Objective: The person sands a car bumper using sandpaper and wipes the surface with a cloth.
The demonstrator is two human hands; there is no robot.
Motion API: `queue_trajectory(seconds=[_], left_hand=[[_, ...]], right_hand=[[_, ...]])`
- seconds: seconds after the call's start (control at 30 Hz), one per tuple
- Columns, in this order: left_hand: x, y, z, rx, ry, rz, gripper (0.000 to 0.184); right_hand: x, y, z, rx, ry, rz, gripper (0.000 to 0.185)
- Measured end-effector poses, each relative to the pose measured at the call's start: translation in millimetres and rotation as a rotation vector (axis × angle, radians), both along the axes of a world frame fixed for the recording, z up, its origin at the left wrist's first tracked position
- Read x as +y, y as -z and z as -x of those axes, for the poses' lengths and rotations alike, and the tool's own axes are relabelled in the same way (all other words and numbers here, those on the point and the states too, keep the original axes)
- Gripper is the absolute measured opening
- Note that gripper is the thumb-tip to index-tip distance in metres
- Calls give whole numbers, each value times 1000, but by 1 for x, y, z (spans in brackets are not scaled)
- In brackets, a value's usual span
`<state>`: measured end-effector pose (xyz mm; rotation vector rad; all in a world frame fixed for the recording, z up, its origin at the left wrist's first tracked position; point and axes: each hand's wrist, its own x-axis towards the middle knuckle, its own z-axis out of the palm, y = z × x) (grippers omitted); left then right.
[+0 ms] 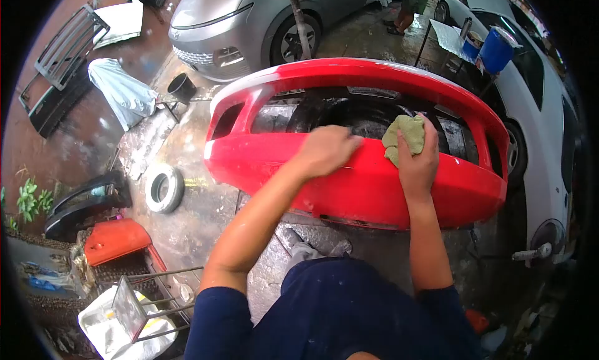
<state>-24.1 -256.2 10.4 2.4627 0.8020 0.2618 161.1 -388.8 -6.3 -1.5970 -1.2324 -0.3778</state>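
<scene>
In front of me a red car bumper (274,157) lies raised off the floor, with a long opening along its middle. My left hand (327,151) is over the lower red panel, its fingers curled downward at the edge of the opening; whatever is in them, if anything, is hidden. Held in my right hand (419,166) is a crumpled yellow-green cloth (404,137), up against the panel's upper edge to the right. Some black, wet-looking surface shows through the opening.
Behind the bumper stands a silver car (249,23); a white car (530,110) is on the right. A blue container (497,50) rests near a small table. On the left are a tire (164,188), a black bucket (181,87) and an orange-red panel (116,241). Another person's legs (409,14) show at the back.
</scene>
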Motion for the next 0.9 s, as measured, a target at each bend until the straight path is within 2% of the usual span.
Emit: queue_trajectory(seconds=[0.1, 0.17, 0.23, 0.27, 0.3, 0.33, 0.4, 0.5, 0.57, 0.6, 0.63, 0.7, 0.8, 0.87, 0.9], left_hand=[[0, -3, -10, -50, 72, 56, 56], [21, 6, 23, 53, -67, -21, 61], [62, 32, 81, 153, -238, 22, 63], [90, 65, 116, 56, -283, 121, 64], [93, 68, 120, 36, -302, 124, 64], [86, 53, 115, 16, -321, 127, 65], [48, 30, 72, 106, -328, -46, 65], [4, -16, 10, 217, -191, -18, 65], [42, 34, 38, 80, -109, -23, 66], [38, 15, 49, 88, -205, 77, 65], [51, 30, 66, -98, -155, 80, 67], [85, 62, 95, 24, -251, 86, 68], [35, 13, 53, 105, -208, -9, 55], [6, 1, 1, 57, -25, 42, 56], [-10, 15, -24, -56, -42, -77, 54]], right_hand=[[1, 1, -3, -8, -21, -9, 52], [-1, 2, -5, 4, -11, -6, 53], [-1, 2, -7, 27, -8, -5, 54], [-2, 2, -7, 46, -13, -1, 55], [-2, 2, -7, 65, -16, 3, 56], [-2, 2, -6, 68, -14, 6, 57], [-3, 1, -4, 51, -27, 24, 59], [2, 8, -9, -18, -27, -37, 63], [1, 5, -8, -20, -40, -11, 65], [-1, 4, -7, -11, -40, 1, 67], [-1, 3, -8, 5, -43, 5, 67], [-2, 2, -6, 34, -57, 17, 68], [-2, 1, -5, 40, -34, -12, 69], [-5, 2, -5, 30, -40, -13, 70], [-4, 2, -5, 23, -43, -10, 70]])
